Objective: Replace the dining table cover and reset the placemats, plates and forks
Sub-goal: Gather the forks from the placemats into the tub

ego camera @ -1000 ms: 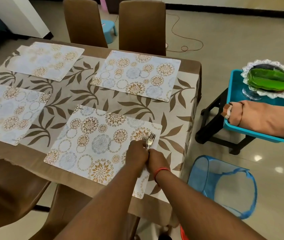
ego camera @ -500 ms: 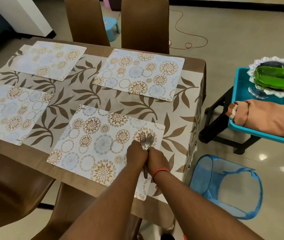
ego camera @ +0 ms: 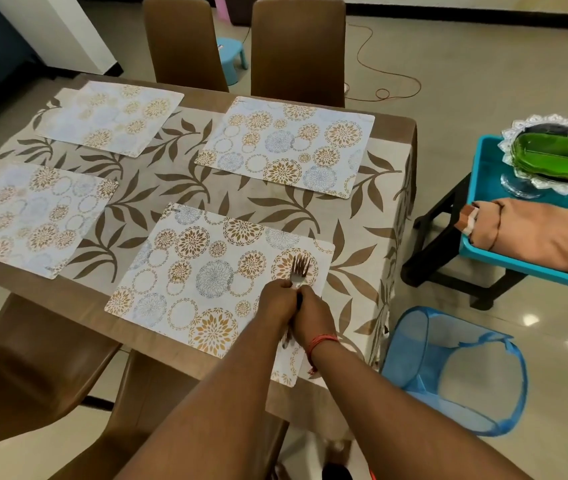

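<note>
Since a moment ago both hands have barely shifted, holding the bunch of forks (ego camera: 299,271) over the nearest placemat (ego camera: 206,271). The left hand (ego camera: 277,301) and right hand (ego camera: 313,315) each keep a clenched grip on the handles. Cover and four mats are laid on the counter (ego camera: 393,123); plates (ego camera: 558,155) wait at three o'clock, forks unplaced.
</note>
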